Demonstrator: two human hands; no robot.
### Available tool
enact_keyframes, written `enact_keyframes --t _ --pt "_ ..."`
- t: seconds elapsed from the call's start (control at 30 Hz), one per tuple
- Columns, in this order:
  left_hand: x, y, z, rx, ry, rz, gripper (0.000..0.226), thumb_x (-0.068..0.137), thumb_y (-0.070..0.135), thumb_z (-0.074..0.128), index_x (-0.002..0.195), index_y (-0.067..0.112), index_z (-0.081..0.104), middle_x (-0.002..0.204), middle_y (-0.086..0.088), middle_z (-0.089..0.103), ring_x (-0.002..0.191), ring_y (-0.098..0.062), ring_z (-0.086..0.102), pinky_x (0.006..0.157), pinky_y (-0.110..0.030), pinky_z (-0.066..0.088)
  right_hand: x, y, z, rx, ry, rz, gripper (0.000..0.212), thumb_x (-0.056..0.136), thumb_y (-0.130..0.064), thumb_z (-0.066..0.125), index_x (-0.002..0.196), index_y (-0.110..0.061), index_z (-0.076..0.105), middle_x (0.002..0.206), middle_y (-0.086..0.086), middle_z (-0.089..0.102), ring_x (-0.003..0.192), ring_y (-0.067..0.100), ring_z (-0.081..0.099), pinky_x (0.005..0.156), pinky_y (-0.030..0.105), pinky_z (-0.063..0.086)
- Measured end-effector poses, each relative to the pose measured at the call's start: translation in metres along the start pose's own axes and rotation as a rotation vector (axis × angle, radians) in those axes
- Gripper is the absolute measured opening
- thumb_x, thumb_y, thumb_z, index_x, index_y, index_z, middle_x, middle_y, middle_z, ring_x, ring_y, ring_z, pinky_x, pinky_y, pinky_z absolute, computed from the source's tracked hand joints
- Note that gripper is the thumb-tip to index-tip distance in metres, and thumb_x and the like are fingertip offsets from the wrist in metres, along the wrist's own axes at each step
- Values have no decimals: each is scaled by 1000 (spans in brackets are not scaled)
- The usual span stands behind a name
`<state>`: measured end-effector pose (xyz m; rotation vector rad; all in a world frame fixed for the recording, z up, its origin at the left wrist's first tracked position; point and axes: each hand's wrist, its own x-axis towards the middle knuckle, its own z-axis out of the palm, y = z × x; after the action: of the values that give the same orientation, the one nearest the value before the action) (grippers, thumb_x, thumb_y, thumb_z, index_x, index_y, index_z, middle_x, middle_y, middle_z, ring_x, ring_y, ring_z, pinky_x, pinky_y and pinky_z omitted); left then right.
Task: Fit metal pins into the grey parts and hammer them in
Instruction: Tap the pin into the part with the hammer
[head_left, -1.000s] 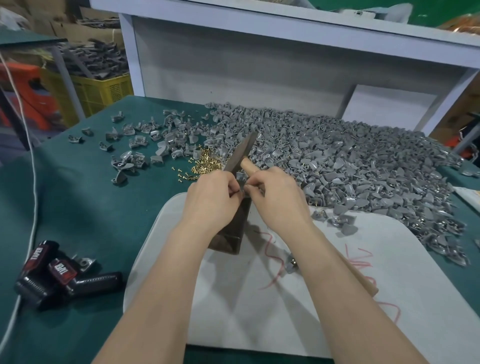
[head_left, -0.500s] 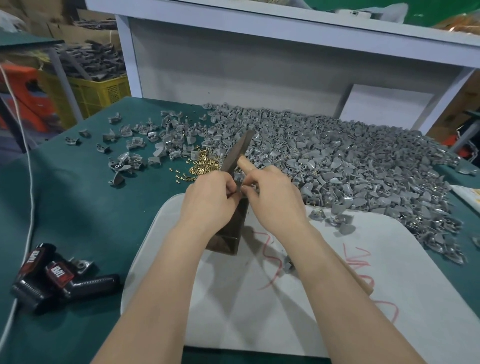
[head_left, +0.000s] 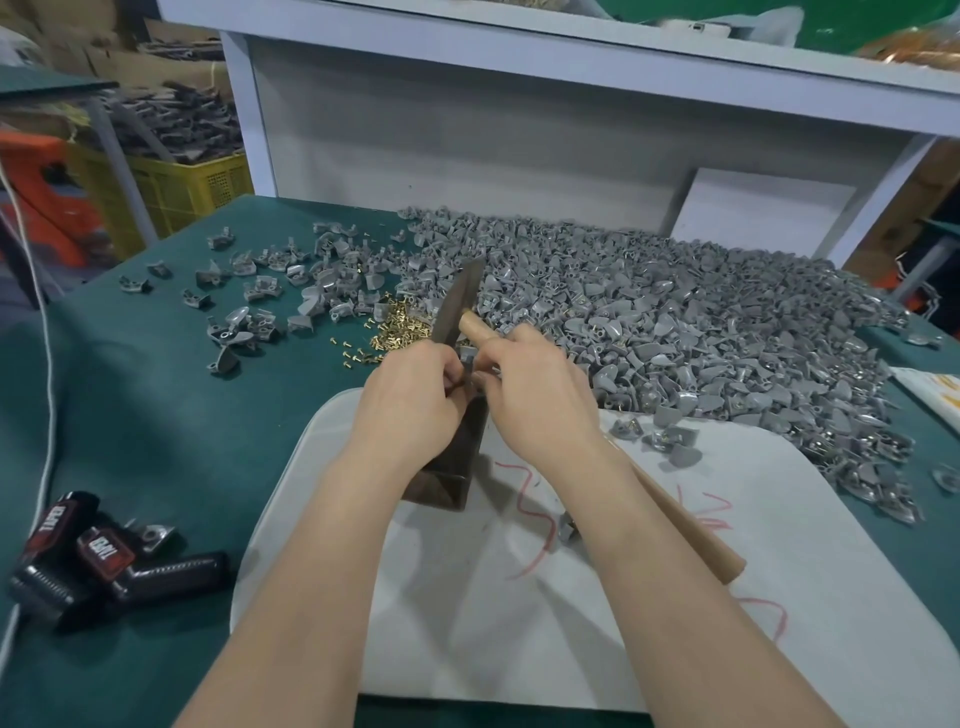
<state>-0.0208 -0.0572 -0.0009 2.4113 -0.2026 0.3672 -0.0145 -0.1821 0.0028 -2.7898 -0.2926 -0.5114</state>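
1. At the far left a white cable (head_left: 44, 364) runs down the green table cover (head_left: 156, 426). Two black-and-red tools (head_left: 93, 561) lie near the front edge.
2. Further back, loose grey parts (head_left: 260, 291) lie scattered on the cover, with a small pile of brass pins (head_left: 400, 327) just to their right.
3. The left hand (head_left: 410, 400) has its fingers curled and pinches a single grey part (head_left: 468, 358) at the top of a dark metal block (head_left: 457, 467). The block stands on a white board (head_left: 597, 623).
4. A narrow metal strip (head_left: 460, 296) rises, tilted, from behind the two hands.
5. The right hand (head_left: 540, 400) meets the left at the same grey part. Its thumb and lower fingers are closed on the part and its index finger is stretched up beside the strip (whether a pin sits between the fingertips cannot be told).
6. A wooden handle (head_left: 696, 535) lies on the board under the right forearm, with its head mostly hidden.
7. A broad heap of grey parts (head_left: 701, 332) covers the table to the right, and a few pieces spill onto the board's far corner.
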Motion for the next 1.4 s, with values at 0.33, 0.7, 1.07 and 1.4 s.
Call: enact_keyframes --t 0.33,0.7,1.07,1.4 --pt "-1 -1 -1 -13 6 4 9 85 23 68 82 15 67 74 2 56 83 -29 59 72 -36 49 -3 3 -6 84 -18 1 15 93 -29 54 102 -28 66 95 -1 48 93 24 55 68 29 34" --pt "-1 1 -2 -4 -3 -18 6 85 20 64 83 16 69 82 -1 64 85 -27 61 73 -35 51 -3 4 -9 143 -37 34 14 91 -27 58 96 -26 70 95 1 53 93 23 55 75 32 42" --pt "0 -1 1 36 -5 -13 6 85 20 64 80 18 61 79 -2 58 80 -28 56 64 -34 44 4 -7 -22 -167 -111 -112 23 92 -16 50 111 -25 59 93 -1 38 86 25 58 63 31 34" --pt "2 0 2 109 9 23 10 86 18 59 90 12 67 81 -2 54 77 -27 49 63 -31 36 2 -20 -25 -282 -132 -113 25 91 -8 46 109 -17 60 87 0 28 65 24 39 59 34 31"
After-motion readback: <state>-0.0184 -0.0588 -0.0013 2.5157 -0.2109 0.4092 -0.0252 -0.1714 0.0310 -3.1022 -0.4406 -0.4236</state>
